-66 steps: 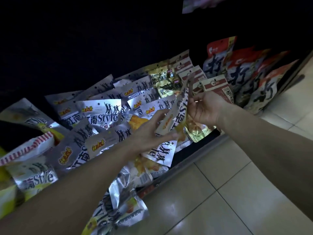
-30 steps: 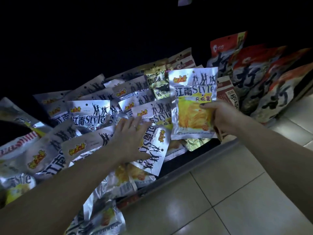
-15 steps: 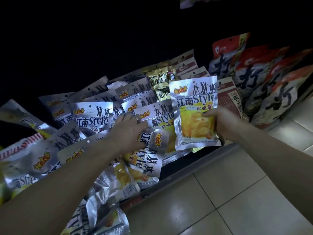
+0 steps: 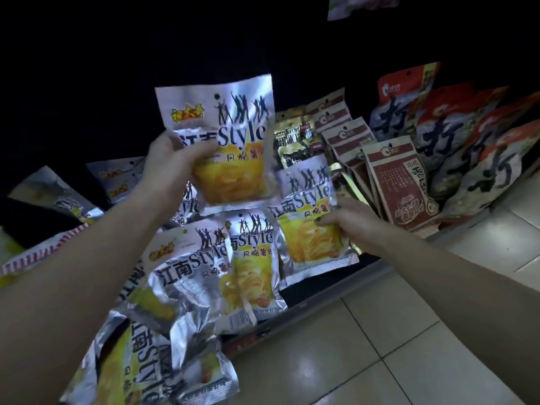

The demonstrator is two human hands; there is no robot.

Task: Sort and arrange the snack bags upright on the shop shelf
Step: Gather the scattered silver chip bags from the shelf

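At the far left of the low shop shelf (image 4: 336, 283), silver crisp packets lie slumped in a loose heap (image 4: 163, 331), some face up, some spilling over the front lip toward the tiled floor (image 4: 394, 346). None of these stands upright yet, so most of the sorting looks undone.

Above that heap, the left hand (image 4: 172, 168) holds 1 silver "Style" crisp bag (image 4: 230, 141) raised clear of the pile, upright and face forward. Its grip is closed on the bag's left edge, thumb across the printed front. Lifted this way, the bag likely hangs straight and can be read before it goes into a row.

Just to the right and lower, the right hand (image 4: 347, 226) grips a 2nd bag of the same kind (image 4: 309, 217) by its right side, fingers curled over the yellow panel. This bag stands near the shelf front, probably steadied as the start of an upright row.

Further right, brown paper-look packets (image 4: 397, 182) lean in a tidy file, and beyond them large red and grey bags (image 4: 455, 135) stand against each other, already arranged.
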